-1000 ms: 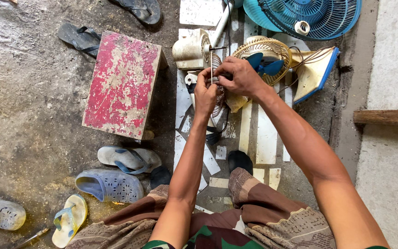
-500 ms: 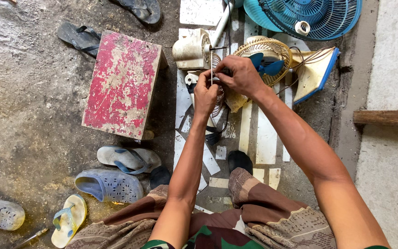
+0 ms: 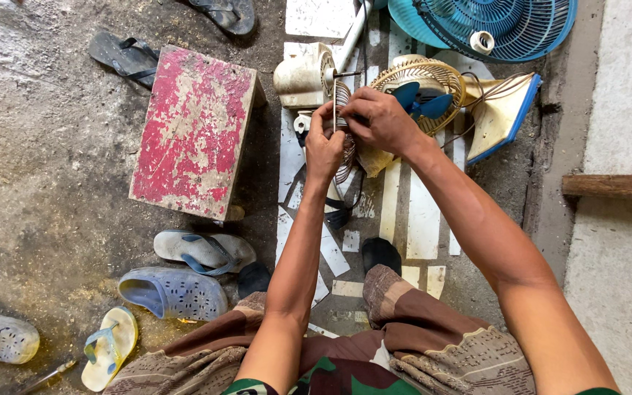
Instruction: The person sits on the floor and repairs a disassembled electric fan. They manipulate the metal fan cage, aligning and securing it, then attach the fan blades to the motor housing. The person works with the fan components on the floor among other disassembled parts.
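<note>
Down below the head camera, both hands meet over a small fan motor [image 3: 306,73] and a round wire part [image 3: 343,135] on the floor. The left hand [image 3: 323,146] is curled, fingers together, pinching the wire part near its top edge. The right hand [image 3: 380,118] is closed over the same spot from the other side, fingers bent tight on it. What sits between the fingertips is too small to make out.

The wire part stands on its edge, so it looks like a thin strip running toward and away from the person. The motor is cream and dirty, just above the hands, with a short dark shaft [image 3: 347,74] poking out to the right.

Just right of the hands lies a tan fan cage [image 3: 444,77] with blue blades [image 3: 418,99] inside, partly hidden by the right hand. A cream base with a blue edge [image 3: 505,117] is tilted beside it. A blue fan grille [image 3: 506,22] is cut off at the top edge.

To the left stands a worn red stool [image 3: 193,132]. Sandals [image 3: 197,250] and a blue clog [image 3: 173,292] lie near the person's knees. No labels or signs can be read. White painted strips [image 3: 422,216] mark the floor under the arms.
</note>
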